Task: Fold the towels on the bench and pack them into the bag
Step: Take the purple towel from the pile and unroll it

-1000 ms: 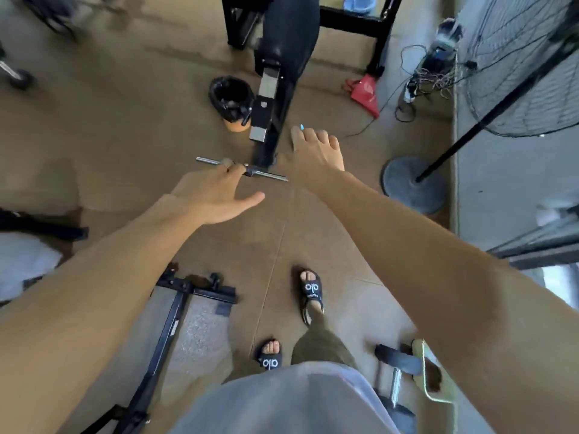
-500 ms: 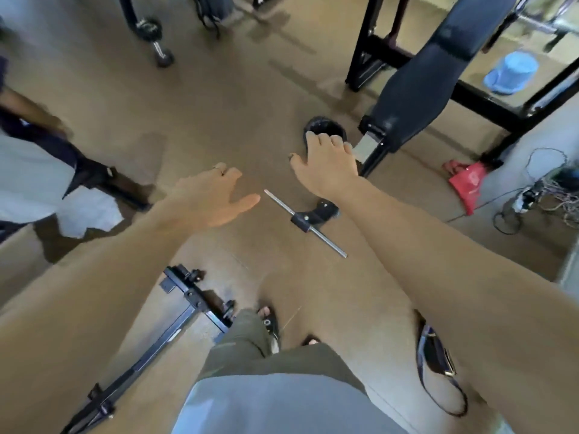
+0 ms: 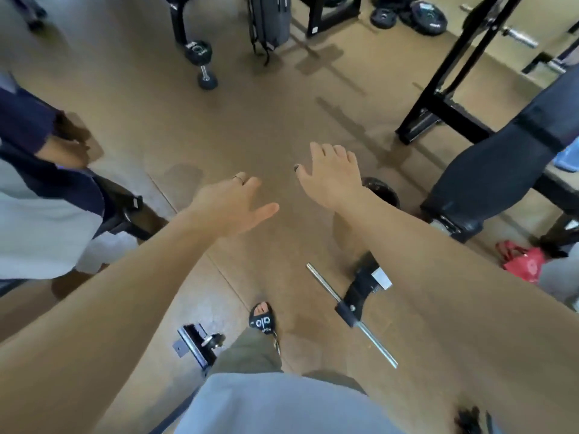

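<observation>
My left hand (image 3: 232, 205) and my right hand (image 3: 332, 173) are stretched out over the brown gym floor, palms down, fingers apart, holding nothing. A grey backpack (image 3: 269, 20) stands upright at the top middle, leaning by black equipment legs. A black padded bench (image 3: 501, 164) slants in from the right edge. Something pale blue (image 3: 567, 159) shows behind the bench at the right edge. A white cloth-like shape (image 3: 103, 252) lies low at the left, partly hidden by another person. No towel is plainly recognisable.
Another person (image 3: 37, 183) in a grey and navy shirt stands at the left edge. A black dumbbell (image 3: 200, 57) lies at the top. A steel bar with a black bracket (image 3: 357, 305) lies by my foot. Weight plates (image 3: 416, 17) and a red bag (image 3: 523, 261) sit to the right.
The view has swung left and forward: the bench slid to the right edge, the steel bar dropped below my right arm, and the backpack and dumbbell came into view. Both hands stay open.
</observation>
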Tool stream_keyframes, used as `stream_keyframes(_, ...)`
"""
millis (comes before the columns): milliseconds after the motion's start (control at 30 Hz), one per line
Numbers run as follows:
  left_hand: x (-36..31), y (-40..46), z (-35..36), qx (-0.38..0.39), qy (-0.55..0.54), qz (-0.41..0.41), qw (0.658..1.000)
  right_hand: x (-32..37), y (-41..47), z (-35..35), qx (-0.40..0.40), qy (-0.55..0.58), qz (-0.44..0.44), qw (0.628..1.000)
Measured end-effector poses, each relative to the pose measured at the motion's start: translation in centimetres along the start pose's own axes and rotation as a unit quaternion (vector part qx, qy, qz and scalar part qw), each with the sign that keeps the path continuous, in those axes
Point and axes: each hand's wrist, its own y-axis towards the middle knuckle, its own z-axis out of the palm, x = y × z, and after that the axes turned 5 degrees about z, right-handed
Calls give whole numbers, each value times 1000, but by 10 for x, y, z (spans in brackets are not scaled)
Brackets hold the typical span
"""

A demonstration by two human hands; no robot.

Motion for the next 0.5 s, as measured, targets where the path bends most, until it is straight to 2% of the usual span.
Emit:
stream_keyframes(233,110,124,-88,-1,24,3,1000,73,170,-35,2,-10,-17,1000)
stream_keyframes(500,240,293,-161,-13,51,-3,999,149,399,-43,2,16,-54,998)
